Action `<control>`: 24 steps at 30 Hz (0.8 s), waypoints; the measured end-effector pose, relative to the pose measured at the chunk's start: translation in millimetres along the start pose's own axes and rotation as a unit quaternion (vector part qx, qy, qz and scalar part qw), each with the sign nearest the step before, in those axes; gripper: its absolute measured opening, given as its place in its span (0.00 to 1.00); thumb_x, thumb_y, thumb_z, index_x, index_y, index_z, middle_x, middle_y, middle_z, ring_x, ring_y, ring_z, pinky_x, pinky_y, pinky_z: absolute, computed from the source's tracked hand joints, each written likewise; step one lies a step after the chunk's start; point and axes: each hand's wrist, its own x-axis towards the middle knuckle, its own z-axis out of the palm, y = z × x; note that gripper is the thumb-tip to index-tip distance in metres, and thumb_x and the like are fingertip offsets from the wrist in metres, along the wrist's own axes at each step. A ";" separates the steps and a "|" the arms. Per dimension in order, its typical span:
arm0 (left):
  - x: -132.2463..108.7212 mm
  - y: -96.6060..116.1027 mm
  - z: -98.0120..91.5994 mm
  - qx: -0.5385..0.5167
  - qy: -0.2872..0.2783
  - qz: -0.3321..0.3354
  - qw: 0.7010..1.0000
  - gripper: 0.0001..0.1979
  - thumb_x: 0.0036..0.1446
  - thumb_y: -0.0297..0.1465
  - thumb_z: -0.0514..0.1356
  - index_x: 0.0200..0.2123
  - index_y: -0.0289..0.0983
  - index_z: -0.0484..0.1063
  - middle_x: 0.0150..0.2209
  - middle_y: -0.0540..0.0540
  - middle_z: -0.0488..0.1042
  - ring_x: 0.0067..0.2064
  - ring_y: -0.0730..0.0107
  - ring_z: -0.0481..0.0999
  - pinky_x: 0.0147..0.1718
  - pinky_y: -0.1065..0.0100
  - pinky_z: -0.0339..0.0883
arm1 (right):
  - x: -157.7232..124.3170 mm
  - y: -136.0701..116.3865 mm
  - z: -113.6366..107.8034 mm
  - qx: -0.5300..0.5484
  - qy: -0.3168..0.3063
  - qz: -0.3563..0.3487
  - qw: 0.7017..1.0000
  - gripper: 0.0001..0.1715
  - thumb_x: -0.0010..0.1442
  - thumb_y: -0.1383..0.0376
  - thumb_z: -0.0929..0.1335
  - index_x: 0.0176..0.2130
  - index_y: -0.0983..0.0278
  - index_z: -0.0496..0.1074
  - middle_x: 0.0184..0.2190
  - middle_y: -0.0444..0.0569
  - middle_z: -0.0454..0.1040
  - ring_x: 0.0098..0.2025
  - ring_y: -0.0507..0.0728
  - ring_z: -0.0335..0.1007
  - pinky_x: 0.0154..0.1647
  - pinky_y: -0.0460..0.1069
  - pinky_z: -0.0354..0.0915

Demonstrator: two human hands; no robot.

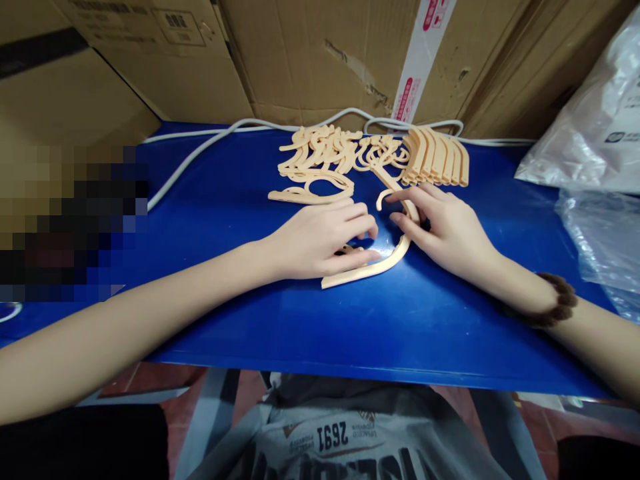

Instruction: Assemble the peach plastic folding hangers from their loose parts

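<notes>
My right hand (443, 217) has its thumb and fingers closed around the middle of a cream plastic clothes hanger (395, 260). One arm of the hanger curves down and left, while the other slants up toward the pile behind. Its small hook (381, 199) points left, beside my right fingertips. Just above the lower arm hovers my left hand (320, 240), palm down, with fingers bent and the thumb apart from them. A small cream piece shows in the gap beneath the left fingers; whether they touch it is hidden.
Behind my hands lie loose cream hanger parts (325, 150), several hooks (383, 150) and a neat row of curved arms (437, 157) on the blue table (325, 333). A white cable (200, 148) runs along the cardboard boxes (320, 60). Clear plastic bags (595, 113) sit at right.
</notes>
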 end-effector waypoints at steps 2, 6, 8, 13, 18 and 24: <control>-0.5 1.9 0.3 -0.004 -0.020 -0.001 1.000 0.17 0.69 0.44 0.54 0.43 0.36 0.71 0.41 0.46 0.74 0.42 0.64 0.72 0.39 0.66 0.63 | 0.2 0.5 -0.1 -0.008 -0.002 0.007 1.000 0.18 0.68 0.59 0.63 0.52 0.61 0.74 0.43 0.53 0.76 0.41 0.62 0.72 0.42 0.54 0.63; 0.2 5.4 -2.5 -0.032 -0.050 0.006 0.998 0.28 0.59 0.56 0.60 0.47 0.37 0.70 0.43 0.46 0.73 0.44 0.62 0.73 0.38 0.66 0.63 | 0.4 1.7 -0.1 -0.021 -0.003 0.019 1.000 0.17 0.68 0.59 0.63 0.52 0.61 0.74 0.45 0.54 0.76 0.43 0.63 0.72 0.43 0.55 0.63; 1.3 7.6 -5.1 -0.053 -0.074 0.013 0.996 0.29 0.54 0.54 0.65 0.47 0.36 0.69 0.44 0.46 0.73 0.44 0.62 0.73 0.38 0.66 0.63 | 0.5 1.9 0.1 -0.029 -0.002 0.019 0.999 0.17 0.68 0.59 0.63 0.53 0.61 0.73 0.45 0.54 0.76 0.43 0.63 0.72 0.43 0.55 0.63; 2.2 9.8 -6.5 -0.109 -0.070 -0.042 0.991 0.10 0.52 0.28 0.63 0.38 0.37 0.67 0.34 0.52 0.73 0.32 0.72 0.71 0.30 0.70 0.59 | 0.6 0.9 0.3 -0.061 -0.013 -0.024 0.998 0.18 0.70 0.61 0.60 0.53 0.63 0.72 0.44 0.55 0.74 0.41 0.63 0.71 0.42 0.55 0.62; 2.5 1.3 0.4 -0.176 0.047 -0.069 0.981 0.06 0.61 0.26 0.58 0.42 0.37 0.70 0.39 0.50 0.77 0.39 0.71 0.76 0.39 0.70 0.65 | -0.3 -0.1 0.1 -0.048 -0.017 -0.073 0.996 0.17 0.69 0.64 0.60 0.53 0.62 0.71 0.44 0.54 0.73 0.41 0.61 0.71 0.41 0.53 0.61; 2.9 -5.8 2.6 -0.133 0.077 -0.061 0.986 0.12 0.59 0.30 0.63 0.46 0.37 0.69 0.46 0.45 0.74 0.46 0.64 0.75 0.45 0.64 0.68 | -1.1 0.2 -0.8 -0.001 -0.004 -0.078 0.997 0.15 0.69 0.64 0.61 0.50 0.63 0.73 0.41 0.53 0.74 0.39 0.60 0.70 0.39 0.52 0.61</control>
